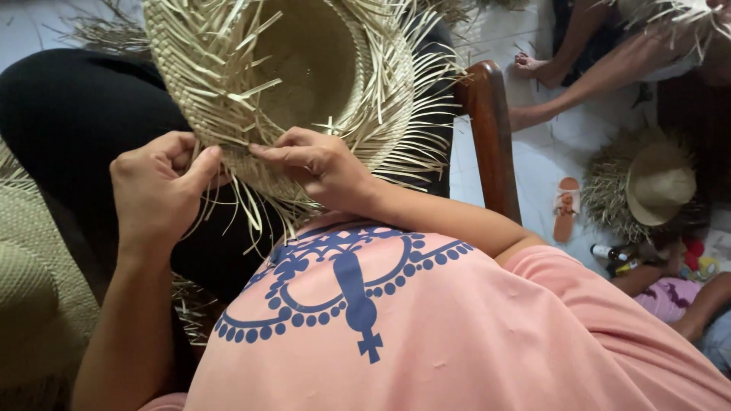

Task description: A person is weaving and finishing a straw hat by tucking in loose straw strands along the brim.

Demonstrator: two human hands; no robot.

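Both hands pinch loose straws at the hat [304, 68] brim: left hand [156, 190] steadies, right hand [324, 167] tucks a strand.

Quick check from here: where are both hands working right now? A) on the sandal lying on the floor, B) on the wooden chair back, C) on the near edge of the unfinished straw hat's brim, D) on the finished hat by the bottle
C: the left hand and right hand both pinch loose strands at the near brim edge of the unfinished straw hat; the sandal and wooden chair back lie untouched.
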